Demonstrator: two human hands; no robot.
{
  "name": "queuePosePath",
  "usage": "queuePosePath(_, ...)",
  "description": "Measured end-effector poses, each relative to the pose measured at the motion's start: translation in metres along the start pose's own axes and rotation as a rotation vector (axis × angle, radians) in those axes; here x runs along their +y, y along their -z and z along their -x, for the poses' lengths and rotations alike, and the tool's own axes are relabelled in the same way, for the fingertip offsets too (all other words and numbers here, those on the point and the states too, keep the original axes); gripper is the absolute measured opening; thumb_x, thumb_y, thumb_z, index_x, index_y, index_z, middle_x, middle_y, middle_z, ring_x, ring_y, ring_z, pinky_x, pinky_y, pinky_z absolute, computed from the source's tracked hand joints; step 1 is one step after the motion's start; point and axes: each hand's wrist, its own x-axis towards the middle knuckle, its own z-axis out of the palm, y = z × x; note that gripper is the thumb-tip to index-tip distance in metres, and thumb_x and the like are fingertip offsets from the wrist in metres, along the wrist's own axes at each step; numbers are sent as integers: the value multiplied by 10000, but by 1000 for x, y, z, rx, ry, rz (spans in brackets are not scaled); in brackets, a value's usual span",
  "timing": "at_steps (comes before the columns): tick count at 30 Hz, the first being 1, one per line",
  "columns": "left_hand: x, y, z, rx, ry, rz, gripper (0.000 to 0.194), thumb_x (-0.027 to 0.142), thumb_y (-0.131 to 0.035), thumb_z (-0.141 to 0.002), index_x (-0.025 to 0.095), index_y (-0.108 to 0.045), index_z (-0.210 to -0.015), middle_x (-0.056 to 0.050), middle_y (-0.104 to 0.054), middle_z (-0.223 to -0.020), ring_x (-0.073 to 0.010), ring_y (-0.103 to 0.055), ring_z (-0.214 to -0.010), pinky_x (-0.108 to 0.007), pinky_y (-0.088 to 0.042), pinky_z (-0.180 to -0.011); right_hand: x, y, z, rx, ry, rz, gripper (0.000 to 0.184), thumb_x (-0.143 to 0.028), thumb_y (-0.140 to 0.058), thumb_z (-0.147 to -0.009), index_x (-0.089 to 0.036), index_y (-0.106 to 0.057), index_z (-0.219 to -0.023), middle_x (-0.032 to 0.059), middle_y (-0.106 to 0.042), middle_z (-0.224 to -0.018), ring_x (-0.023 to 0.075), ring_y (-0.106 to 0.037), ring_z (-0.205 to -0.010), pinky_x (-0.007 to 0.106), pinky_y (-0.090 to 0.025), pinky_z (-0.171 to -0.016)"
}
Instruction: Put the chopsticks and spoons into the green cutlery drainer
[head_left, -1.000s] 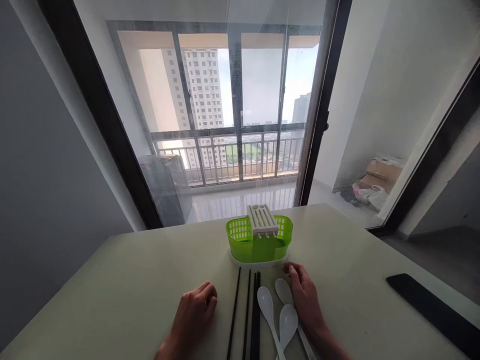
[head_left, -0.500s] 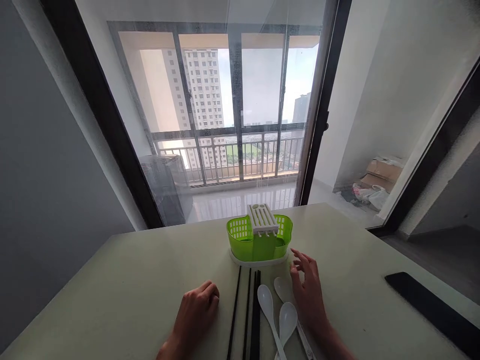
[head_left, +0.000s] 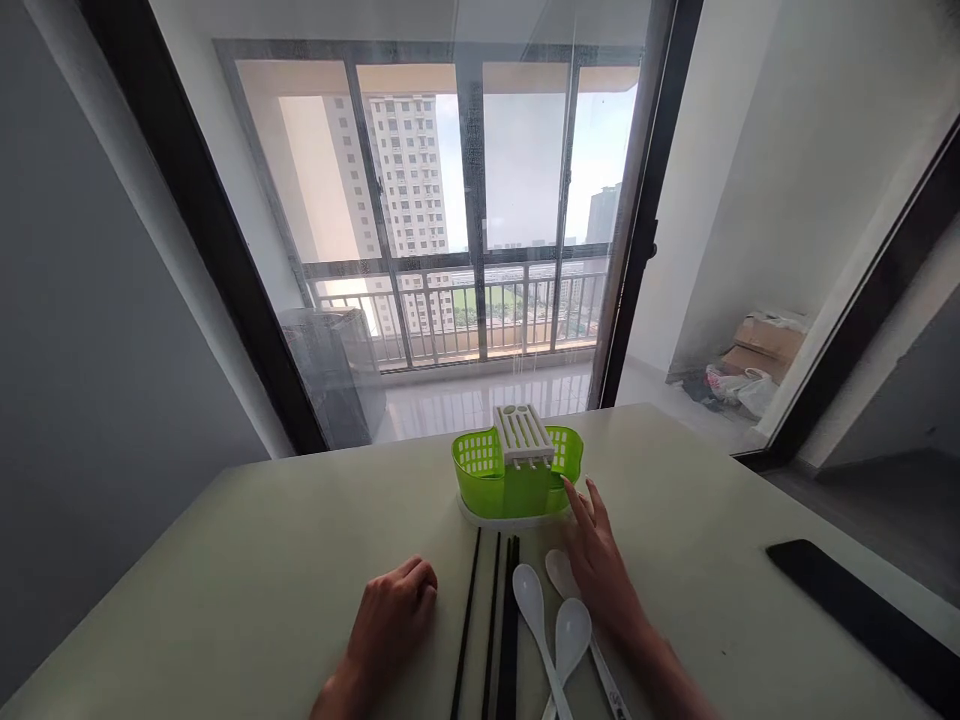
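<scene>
My right hand point(head_left: 592, 555) is farther left than half a second ago, from beside the green basket point(head_left: 491, 497) to in front of its right end; my left hand point(head_left: 399, 605) stays where it was. The right fingers are spread, holding nothing, their tips overlapping the basket's front wall, though I can't tell whether they touch it. The left rests loosely curled on the worktop point(head_left: 300, 560), with nothing visible in it.

The basket stands upright near the far edge, on its white base point(head_left: 499, 523). I judge it light, smooth thin plastic, springy at the walls, so I'd grip both end rims rather than the white slotted rack point(head_left: 523, 435) on top. The white spoons point(head_left: 529, 595) look hard, slick and perhaps chippable; best taken by the handles. The black chopsticks point(head_left: 492, 620) look stiff and light, so I'd pinch them mid-length.
</scene>
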Motion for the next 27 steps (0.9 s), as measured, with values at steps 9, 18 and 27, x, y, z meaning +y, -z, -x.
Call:
queuePosePath(9,2,1,0,-6,19,13,248,139,-360,-898,233,-542,-756,17,-647,-775,-133,-569,-617,-262,-375,-642,7,-5,-3,14,15,6,486,-393,-360,-1076,-327,-443,-1550,76,-315,-1708,273,-363,-1543,503,-448,-1176)
queuePosePath(18,2,4,-2,-9,-3,26,260,153,-351,-907,233,-551,-761,13,-652,-776,-134,-568,-607,-261,-376,-621,0,4,-3,-9,-17,-76,459,-440,-389,-1070,-334,-486,-1505,69,-320,-1709,273,-332,-1557,555,-376,-1219)
queuePosePath(27,-1,2,-1,-9,-9,3,250,148,-364,-921,235,-544,-770,23,-651,-779,-128,-581,-607,-244,-382,-613,-1,-3,0,45,2,-82,481,-411,-382,-1074,-320,-463,-1539,85,-325,-1701,273,-289,-1574,574,-375,-1215)
